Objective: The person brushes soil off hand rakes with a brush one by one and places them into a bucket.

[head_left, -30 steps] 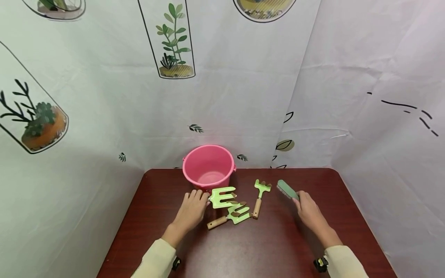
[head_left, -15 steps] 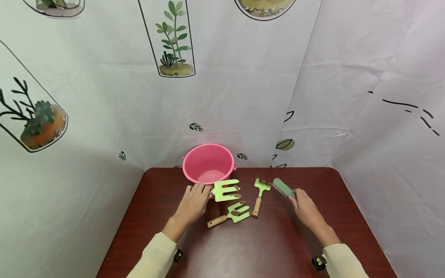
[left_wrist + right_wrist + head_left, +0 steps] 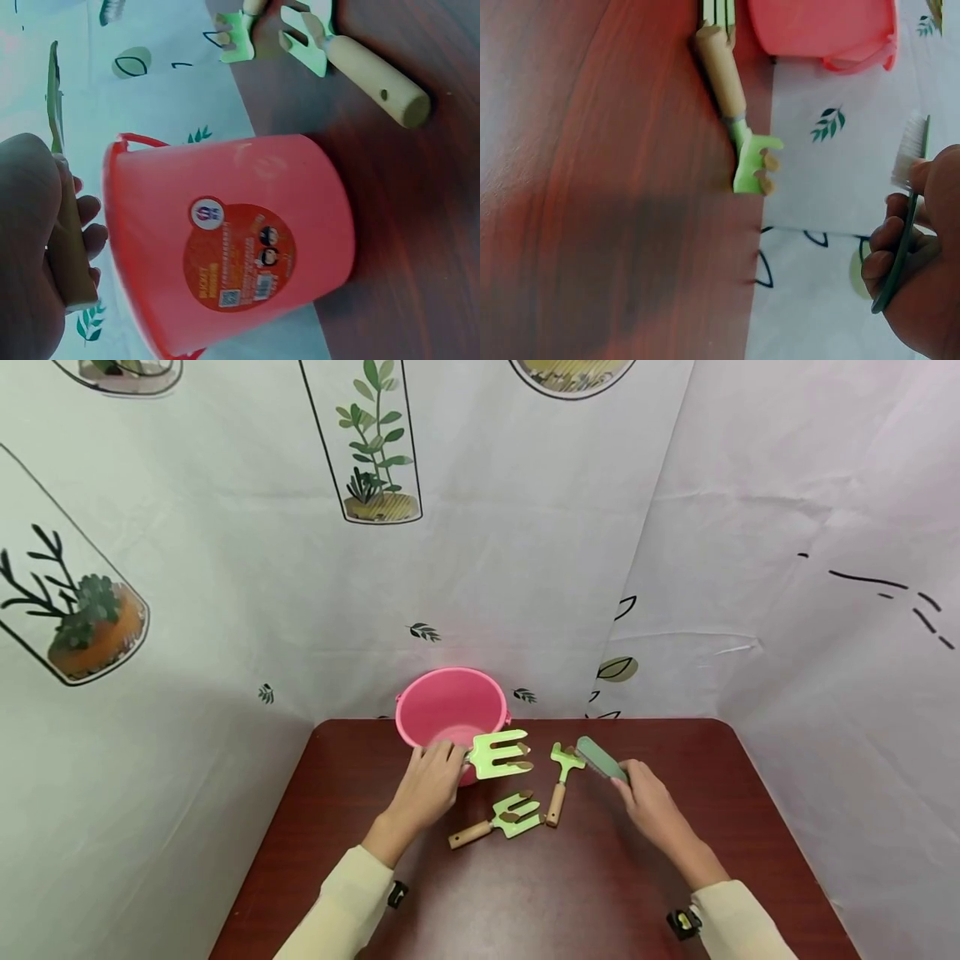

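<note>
My left hand (image 3: 429,785) grips the wooden handle of a light green garden fork (image 3: 491,757), raised by the front rim of the pink bucket (image 3: 450,697). Brown smears mark the fork's tines, which point right. In the left wrist view the fingers wrap around its handle (image 3: 71,255). My right hand (image 3: 652,806) holds a green brush (image 3: 602,760) by its handle, its head toward the upper left near the small rake (image 3: 558,797). White bristles (image 3: 909,150) show in the right wrist view. A second garden fork (image 3: 471,835), also smeared brown, lies on the table below the first.
The bucket stands at the back edge of the dark red table (image 3: 540,902), close to the printed cloth wall (image 3: 525,568). The small rake lies with its stained teeth toward the back edge. Cloth also hangs along both sides.
My left hand has lifted the fork up and to the right, in front of the bucket rim. My right hand has brought the brush leftward and slightly up, closer to the fork.
</note>
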`<state>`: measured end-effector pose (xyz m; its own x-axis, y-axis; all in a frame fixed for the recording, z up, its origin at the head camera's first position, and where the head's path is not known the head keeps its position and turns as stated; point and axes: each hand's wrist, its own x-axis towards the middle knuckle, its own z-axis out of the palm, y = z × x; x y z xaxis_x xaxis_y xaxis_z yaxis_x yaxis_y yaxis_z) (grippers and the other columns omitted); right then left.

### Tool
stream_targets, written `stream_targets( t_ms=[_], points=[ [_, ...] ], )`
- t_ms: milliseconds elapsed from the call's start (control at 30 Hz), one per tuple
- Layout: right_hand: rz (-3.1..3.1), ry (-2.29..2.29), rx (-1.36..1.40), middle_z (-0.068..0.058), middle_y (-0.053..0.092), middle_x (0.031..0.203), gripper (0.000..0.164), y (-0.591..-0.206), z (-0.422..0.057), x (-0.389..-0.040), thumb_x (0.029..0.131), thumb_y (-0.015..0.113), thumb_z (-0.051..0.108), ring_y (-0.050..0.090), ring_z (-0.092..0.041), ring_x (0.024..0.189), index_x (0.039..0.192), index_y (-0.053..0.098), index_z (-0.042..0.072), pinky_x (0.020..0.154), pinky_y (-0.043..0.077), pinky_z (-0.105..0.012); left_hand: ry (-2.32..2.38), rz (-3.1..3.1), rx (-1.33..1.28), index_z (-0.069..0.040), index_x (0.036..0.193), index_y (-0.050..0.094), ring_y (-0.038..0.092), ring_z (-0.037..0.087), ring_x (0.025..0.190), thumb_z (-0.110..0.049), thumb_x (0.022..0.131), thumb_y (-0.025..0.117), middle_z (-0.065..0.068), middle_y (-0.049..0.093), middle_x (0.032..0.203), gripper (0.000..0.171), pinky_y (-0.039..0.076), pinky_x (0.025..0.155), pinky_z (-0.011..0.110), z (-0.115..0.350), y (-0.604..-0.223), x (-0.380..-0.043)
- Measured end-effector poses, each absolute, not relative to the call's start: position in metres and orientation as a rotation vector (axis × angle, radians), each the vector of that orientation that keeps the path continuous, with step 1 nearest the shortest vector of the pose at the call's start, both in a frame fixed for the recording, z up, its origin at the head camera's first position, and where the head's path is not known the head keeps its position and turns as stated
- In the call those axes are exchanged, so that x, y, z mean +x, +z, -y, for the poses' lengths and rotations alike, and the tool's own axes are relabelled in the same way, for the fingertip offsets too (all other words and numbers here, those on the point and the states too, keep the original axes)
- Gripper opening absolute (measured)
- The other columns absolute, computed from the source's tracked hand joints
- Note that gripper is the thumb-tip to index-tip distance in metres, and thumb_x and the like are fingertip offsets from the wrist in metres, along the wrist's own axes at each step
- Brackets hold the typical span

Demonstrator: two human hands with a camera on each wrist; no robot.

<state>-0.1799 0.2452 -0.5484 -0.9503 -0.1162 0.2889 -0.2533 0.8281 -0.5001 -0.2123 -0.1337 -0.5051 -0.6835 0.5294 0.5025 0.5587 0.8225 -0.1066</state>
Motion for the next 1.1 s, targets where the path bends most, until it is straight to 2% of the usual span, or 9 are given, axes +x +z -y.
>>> stream_targets(
  t_ms=[333,800,900,1100],
  points=[
    [2.752,0.844,0.341,-0.017,0.061,0.108,0.025,-0.533,-0.227,-0.181,0.103,0.061,0.010,0.059,-0.025,0.090,0.122,0.057,-0.006,0.075,0.051,-0.044,-0.050,2.492,-0.802,-0.009,0.115,0.060,0.058,0.026,0.084,-0.022,0.101,0.066,0.008,0.059,0.093,0.020,0.040,0.072,0.040,0.117,-0.497,-0.217],
    [2.601,0.816,0.454,-0.016,0.061,0.104,0.023,-0.511,-0.213,-0.181,0.100,0.063,0.002,0.060,-0.025,0.089,0.120,0.057,-0.007,0.075,0.051,-0.046,0.049,2.495,-0.776,-0.007,0.125,0.062,0.065,0.030,0.096,-0.012,0.094,0.069,0.011,0.065,0.105,0.032,0.052,0.081,0.044,0.097,-0.489,-0.220],
    [2.614,0.818,0.462,-0.015,0.061,0.106,0.023,-0.505,-0.209,-0.181,0.100,0.064,0.004,0.060,-0.025,0.090,0.121,0.057,-0.006,0.075,0.052,-0.046,0.054,2.518,-0.778,-0.007,0.128,0.061,0.064,0.029,0.093,-0.011,0.095,0.068,0.011,0.064,0.103,0.034,0.051,0.081,0.042,0.093,-0.487,-0.221],
    [2.652,0.801,0.497,-0.014,0.061,0.109,0.023,-0.499,-0.200,-0.183,0.101,0.063,0.007,0.060,-0.023,0.092,0.121,0.057,-0.003,0.076,0.053,-0.044,0.059,2.552,-0.771,-0.006,0.125,0.062,0.061,0.025,0.082,-0.013,0.099,0.064,0.009,0.060,0.095,0.027,0.048,0.071,0.034,0.087,-0.486,-0.223]
  ],
)
